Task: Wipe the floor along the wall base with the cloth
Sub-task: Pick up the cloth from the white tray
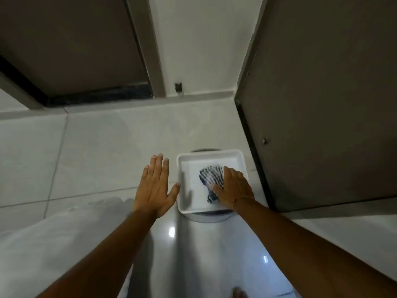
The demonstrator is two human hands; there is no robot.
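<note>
A black-and-white striped cloth [208, 177] lies bunched inside a white square tray [185, 181] that sits on a round grey base on the tiled floor. My right hand [233, 188] rests on the cloth's right side, fingers curled over it. My left hand [155, 184] is flat and spread just left of the tray, thumb touching the tray's left wall. The grey wall base [133, 104] runs across the far side of the floor.
A dark door [322, 100] stands ajar at the right, close to the tray. Another dark door panel [71, 44] sits at the upper left, beside a white wall strip with a small black fitting [178, 87]. Pale glossy floor tiles [96, 151] spread to the left.
</note>
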